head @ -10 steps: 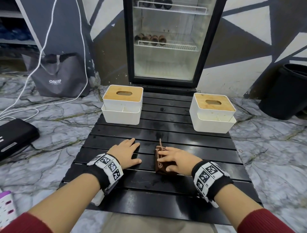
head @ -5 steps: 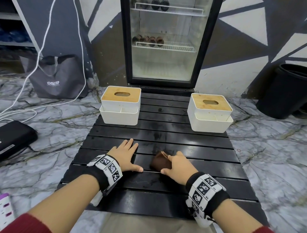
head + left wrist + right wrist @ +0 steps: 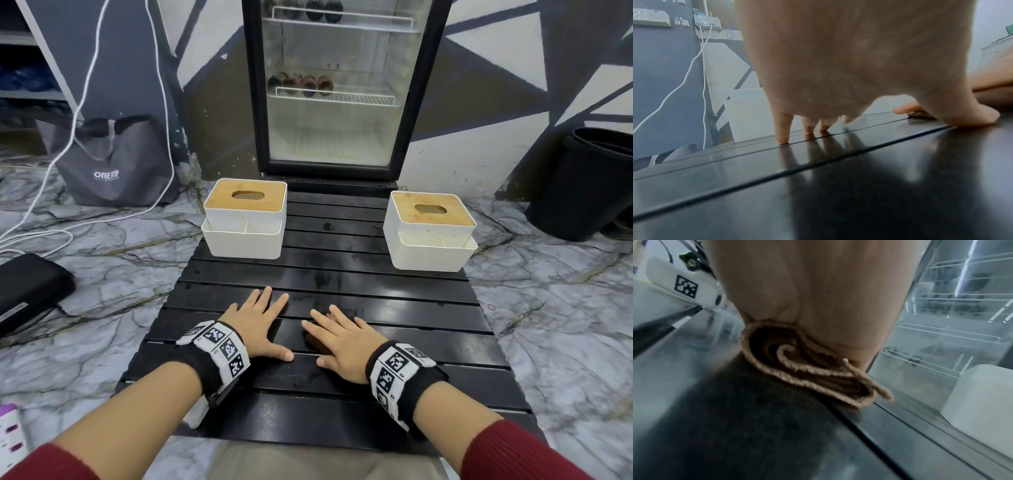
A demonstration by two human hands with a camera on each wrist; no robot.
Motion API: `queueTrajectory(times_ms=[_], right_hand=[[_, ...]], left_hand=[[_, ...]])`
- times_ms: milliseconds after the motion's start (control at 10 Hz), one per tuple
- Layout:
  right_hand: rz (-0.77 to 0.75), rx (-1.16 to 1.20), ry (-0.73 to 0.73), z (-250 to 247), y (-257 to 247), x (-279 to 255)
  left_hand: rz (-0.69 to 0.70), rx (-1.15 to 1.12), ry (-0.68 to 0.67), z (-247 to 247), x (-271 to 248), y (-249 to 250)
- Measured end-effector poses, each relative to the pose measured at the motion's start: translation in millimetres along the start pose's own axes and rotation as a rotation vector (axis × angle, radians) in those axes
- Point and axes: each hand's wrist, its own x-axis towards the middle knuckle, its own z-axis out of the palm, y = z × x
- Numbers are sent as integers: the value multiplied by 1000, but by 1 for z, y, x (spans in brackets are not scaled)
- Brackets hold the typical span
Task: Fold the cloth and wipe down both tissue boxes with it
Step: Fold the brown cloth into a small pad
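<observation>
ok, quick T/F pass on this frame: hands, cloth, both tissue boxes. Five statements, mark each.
1. The right hand lies flat on the folded cloth. True.
2. The left hand holds a corner of the cloth. False: it rests flat on the bare black slatted table, beside the right hand.
3. Both tissue boxes have wooden lids with an oval slot. True: left tissue box, right tissue box.
4. The cloth lies on top of the right tissue box. False: it is on the table under the right hand, apart from both boxes.
5. The two boxes touch each other. False: they stand apart at the table's far corners.
</observation>
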Motion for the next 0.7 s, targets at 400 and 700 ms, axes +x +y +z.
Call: queueTrajectory(times_ms=[400,700], right_hand=[[365,170,-14,0,46,-19],[599,215,23,13,119,-65]], left_hand=[[-2,-4,-52,0,-1,2],[1,-7,-41,2,0,0]])
